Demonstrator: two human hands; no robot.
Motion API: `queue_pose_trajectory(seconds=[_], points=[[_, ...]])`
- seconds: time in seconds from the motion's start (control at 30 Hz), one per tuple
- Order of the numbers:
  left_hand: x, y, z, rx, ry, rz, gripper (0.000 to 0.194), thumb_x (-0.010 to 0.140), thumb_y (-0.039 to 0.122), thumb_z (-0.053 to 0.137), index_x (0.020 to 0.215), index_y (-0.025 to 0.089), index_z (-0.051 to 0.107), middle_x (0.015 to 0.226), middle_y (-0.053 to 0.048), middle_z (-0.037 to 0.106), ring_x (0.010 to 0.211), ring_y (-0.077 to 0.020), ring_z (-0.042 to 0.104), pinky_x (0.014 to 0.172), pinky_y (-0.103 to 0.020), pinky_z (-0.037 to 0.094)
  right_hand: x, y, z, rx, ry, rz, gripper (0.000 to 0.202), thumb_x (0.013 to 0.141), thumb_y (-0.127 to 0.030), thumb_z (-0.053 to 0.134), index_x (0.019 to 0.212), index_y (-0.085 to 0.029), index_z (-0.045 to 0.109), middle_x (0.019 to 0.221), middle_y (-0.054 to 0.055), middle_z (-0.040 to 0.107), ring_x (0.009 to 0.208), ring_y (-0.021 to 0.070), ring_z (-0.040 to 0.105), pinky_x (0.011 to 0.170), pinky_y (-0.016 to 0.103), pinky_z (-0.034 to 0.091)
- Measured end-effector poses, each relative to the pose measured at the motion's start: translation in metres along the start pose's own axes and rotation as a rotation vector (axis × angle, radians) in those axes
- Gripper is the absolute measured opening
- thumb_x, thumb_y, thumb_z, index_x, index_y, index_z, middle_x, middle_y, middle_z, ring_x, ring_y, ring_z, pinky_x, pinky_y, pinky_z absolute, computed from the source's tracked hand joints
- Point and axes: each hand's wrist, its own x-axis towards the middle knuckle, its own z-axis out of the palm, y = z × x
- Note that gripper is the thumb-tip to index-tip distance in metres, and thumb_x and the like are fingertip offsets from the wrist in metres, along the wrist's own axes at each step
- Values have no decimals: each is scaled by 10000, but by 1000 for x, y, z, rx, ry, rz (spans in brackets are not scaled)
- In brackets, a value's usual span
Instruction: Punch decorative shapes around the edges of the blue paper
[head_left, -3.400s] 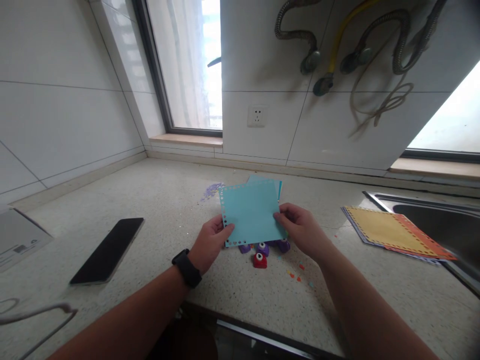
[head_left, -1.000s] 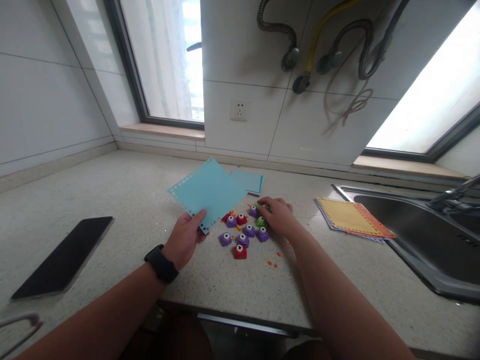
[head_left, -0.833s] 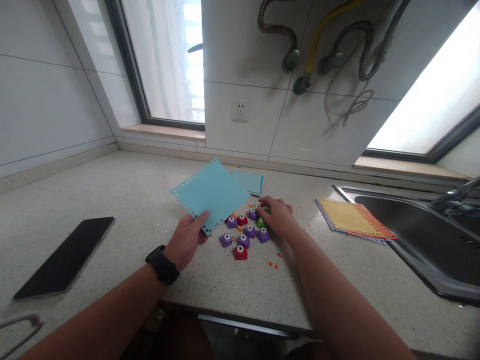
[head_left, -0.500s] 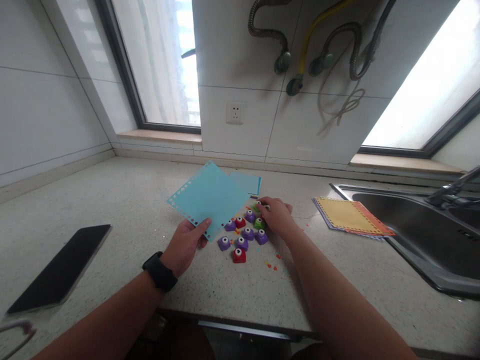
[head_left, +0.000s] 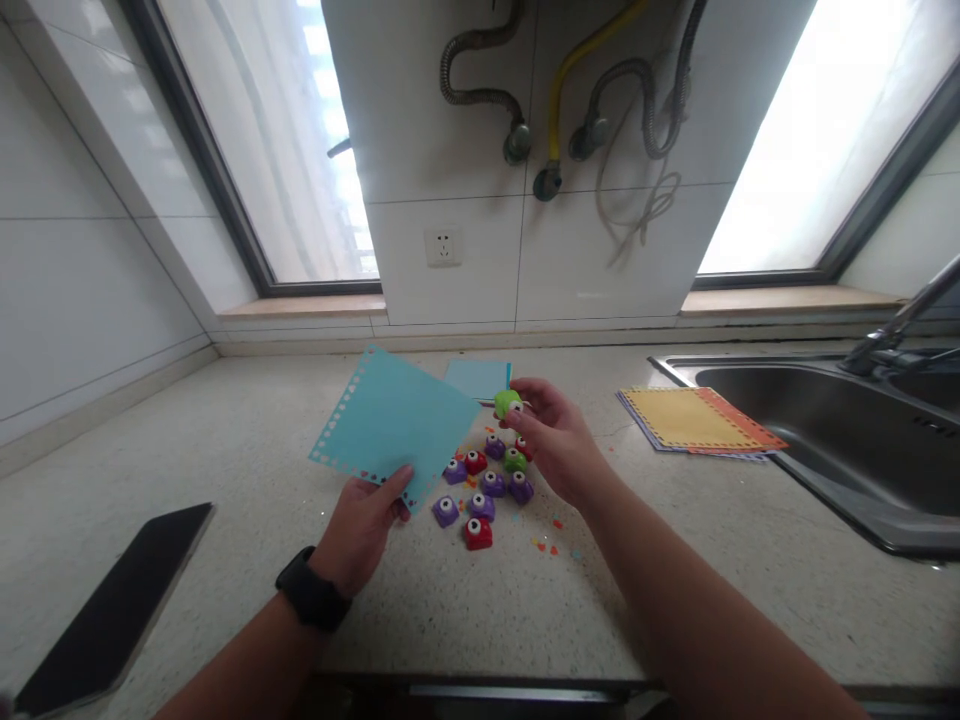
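While your left hand [head_left: 364,525] pinches a blue sheet [head_left: 394,422] near its corner, thumb on top, your right hand [head_left: 559,438] has its fingers clamped on a green punch [head_left: 507,403], held up by the far right side of the cluster of punches [head_left: 493,485]. Your sheet tilts to the left of that cluster, holes along two edges. Beyond the cluster lies more blue paper [head_left: 478,378]; paper bits [head_left: 553,549] lie to its near right, yellow and orange sheets [head_left: 675,418] well to its right.
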Motion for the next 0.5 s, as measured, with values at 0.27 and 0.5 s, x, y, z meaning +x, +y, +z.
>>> queue_pose_trajectory(seconds=[0.27, 0.5], points=[[-1, 1, 1, 15, 31, -8, 215, 748, 354, 833, 768, 182, 705, 772, -7, 669, 596, -115, 537, 489, -218, 447, -9, 2, 8, -33, -111, -79, 419, 699, -279, 867, 1036, -276, 618, 905, 1, 642, 825, 168, 628, 783, 347, 550], [-2, 2, 2, -5, 36, -31, 228, 737, 349, 856, 765, 168, 720, 738, 11, 646, 580, -94, 507, 485, -204, 432, -11, -2, 11, -14, -155, -88, 403, 715, -261, 860, 1016, -278, 593, 1123, 42, 700, 977, 188, 663, 875, 378, 557]])
